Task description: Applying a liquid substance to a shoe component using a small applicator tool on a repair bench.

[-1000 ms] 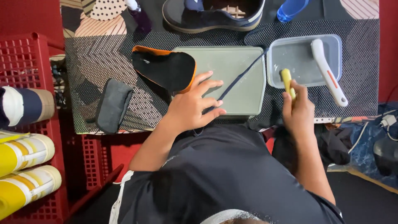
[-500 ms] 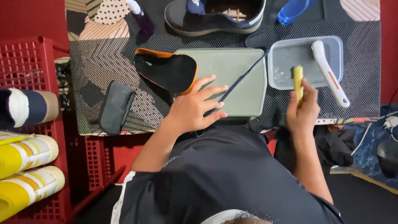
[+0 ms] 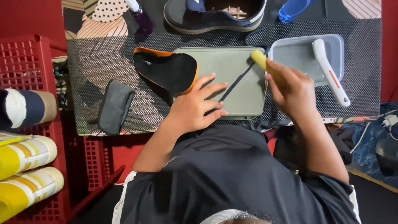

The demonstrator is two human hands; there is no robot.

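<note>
My left hand (image 3: 195,108) lies flat, fingers spread, on the near end of a dark shoelace (image 3: 238,81) stretched across a grey-green tray (image 3: 232,64). My right hand (image 3: 290,85) is closed on a yellow-handled brush (image 3: 259,58), its tip over the lace at the tray's right edge. A black insole with an orange rim (image 3: 166,68) rests partly on the tray's left side. A dark sneaker (image 3: 215,14) sits at the far edge of the mat.
A clear plastic tub (image 3: 304,49) holds a white-handled brush (image 3: 329,72) on the right. A grey folded cloth (image 3: 114,105) lies left on the patterned mat. A red crate (image 3: 29,62) and yellow rolls (image 3: 25,182) stand at left; a blue bottle (image 3: 292,8) lies at the back.
My right hand has carried the yellow brush leftward from the plastic tub to the lace on the tray. My left hand has kept pressing the lace.
</note>
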